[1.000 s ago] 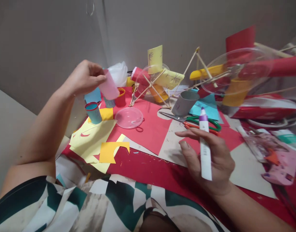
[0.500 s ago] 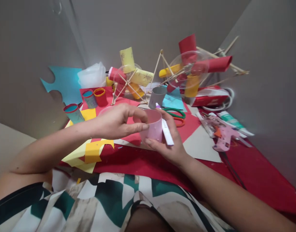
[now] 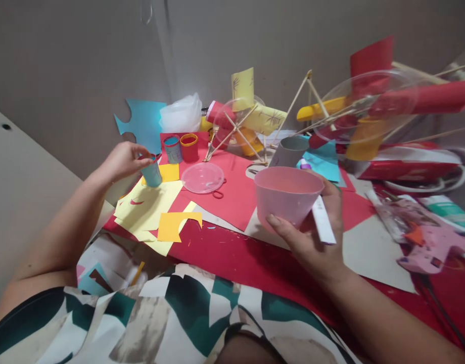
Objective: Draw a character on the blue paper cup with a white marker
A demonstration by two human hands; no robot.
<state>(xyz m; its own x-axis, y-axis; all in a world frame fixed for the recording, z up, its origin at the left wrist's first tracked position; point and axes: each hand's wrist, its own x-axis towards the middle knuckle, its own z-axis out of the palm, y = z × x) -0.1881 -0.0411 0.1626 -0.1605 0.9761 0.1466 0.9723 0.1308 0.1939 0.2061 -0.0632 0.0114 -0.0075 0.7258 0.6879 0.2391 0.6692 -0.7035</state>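
At the left, my left hand (image 3: 125,157) pinches the rim of a small teal paper tube (image 3: 152,174) with a red edge, which stands upright on yellow paper. My right hand (image 3: 318,237) is wrapped round a translucent pink plastic cup (image 3: 281,199), its thumb on the near side and its fingers behind. Pressed between the cup and that palm is a slim white pen-like stick (image 3: 323,222). Two more decorated tubes, one blue (image 3: 173,150) and one red with a yellow rim (image 3: 189,150), stand behind the left hand. A grey tube (image 3: 291,151) is behind the cup.
A round clear pink lid (image 3: 202,178) lies mid-table on red paper. Stick-and-paper wheels (image 3: 238,124) stand at the back, a larger one (image 3: 354,116) at right. A pink glue gun (image 3: 433,247) with a trailing cord lies at the right. Yellow paper scraps (image 3: 141,207) cover the front left.
My left hand has left the pink cup and moved left to the teal tube. My right hand still holds the cup, now nearer the camera and further right. The view has turned left.
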